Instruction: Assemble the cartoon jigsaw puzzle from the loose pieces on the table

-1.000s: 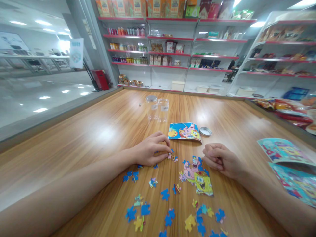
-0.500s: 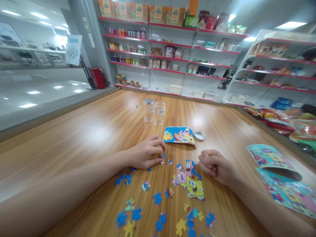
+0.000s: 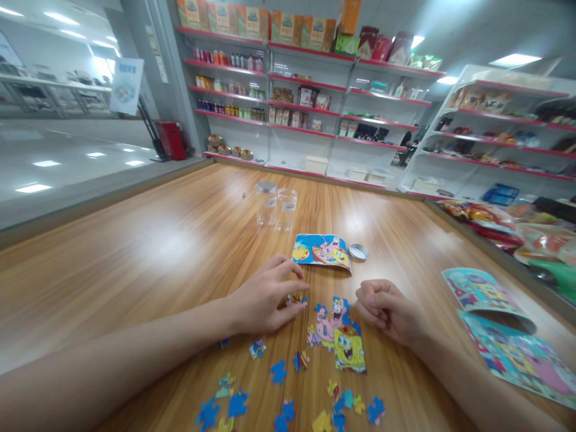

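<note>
My left hand (image 3: 276, 294) is low over the table with its thumb and fingers apart. Small jigsaw pieces (image 3: 296, 298) lie between the thumb and forefinger, seemingly on the wood rather than gripped. To its right is a partly joined cartoon puzzle (image 3: 336, 333), with a yellow square character and a pink one. My right hand (image 3: 389, 309) rests as a fist along the puzzle's right edge; whatever it holds, if anything, is hidden. Loose blue pieces (image 3: 278, 372) and yellow pieces (image 3: 322, 422) lie scattered nearer to me. Beyond the hands is a curled picture sheet (image 3: 321, 252).
Two clear jars stand farther back, one lidded (image 3: 266, 204) and one without a lid (image 3: 286, 209). A metal lid (image 3: 359, 251) lies by the picture sheet. Two more cartoon sheets (image 3: 517, 354) are at the right. Stocked shelves (image 3: 306, 84) rise behind the wooden table (image 3: 171, 240).
My left hand has shifted right and nearer, its thumb and fingers now around the small pieces, its forearm covering some blue ones. My right fist stays beside the puzzle. The view has shifted slightly.
</note>
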Available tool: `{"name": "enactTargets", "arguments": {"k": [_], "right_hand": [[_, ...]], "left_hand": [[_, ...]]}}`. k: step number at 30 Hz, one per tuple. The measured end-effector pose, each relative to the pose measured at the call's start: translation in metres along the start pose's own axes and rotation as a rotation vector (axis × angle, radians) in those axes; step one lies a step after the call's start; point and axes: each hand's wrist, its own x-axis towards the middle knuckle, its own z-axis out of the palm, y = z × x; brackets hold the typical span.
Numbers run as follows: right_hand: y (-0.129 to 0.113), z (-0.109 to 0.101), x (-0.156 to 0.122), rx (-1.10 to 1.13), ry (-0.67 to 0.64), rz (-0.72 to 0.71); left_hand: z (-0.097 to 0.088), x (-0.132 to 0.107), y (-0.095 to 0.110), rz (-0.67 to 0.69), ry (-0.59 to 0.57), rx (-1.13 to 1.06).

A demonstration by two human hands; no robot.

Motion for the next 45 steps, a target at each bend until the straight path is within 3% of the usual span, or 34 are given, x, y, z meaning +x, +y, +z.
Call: {"name": "enactTargets", "arguments": {"k": [5, 21, 23, 28, 32, 34, 41, 45], "right_hand": [[0.003, 0.0, 0.001, -0.02, -0.005, 0.0], [0.01, -0.002, 0.004, -0.055, -0.06, 0.004], [0.01, -0.002, 0.004, -0.061, -0.06, 0.003], [0.009, 0.0, 0.004, -0.074, -0.056, 0.006], [0.008, 0.0, 0.005, -0.084, -0.061, 0.013], [0.008, 0.0, 0.005, -0.087, -0.061, 0.02], [0.007, 0.003, 0.006, -0.112, -0.055, 0.038], [0.007, 0.004, 0.006, -0.154, -0.062, 0.038]], "left_hand": [[0.01, 0.0, 0.007, -0.056, -0.039, -0.002], [0.002, 0.001, 0.005, -0.082, -0.138, -0.018], [0.003, 0.0, 0.005, -0.061, -0.104, -0.044], [0.003, -0.003, -0.009, -0.098, 0.124, -0.022], [-0.005, -0.003, -0.02, -0.213, 0.143, 0.057], [-0.01, -0.004, -0.018, -0.266, 0.073, 0.13], [-0.026, 0.0, 0.012, -0.311, -0.382, 0.264], [-0.031, 0.0, 0.028, -0.345, -0.521, 0.317]]}}
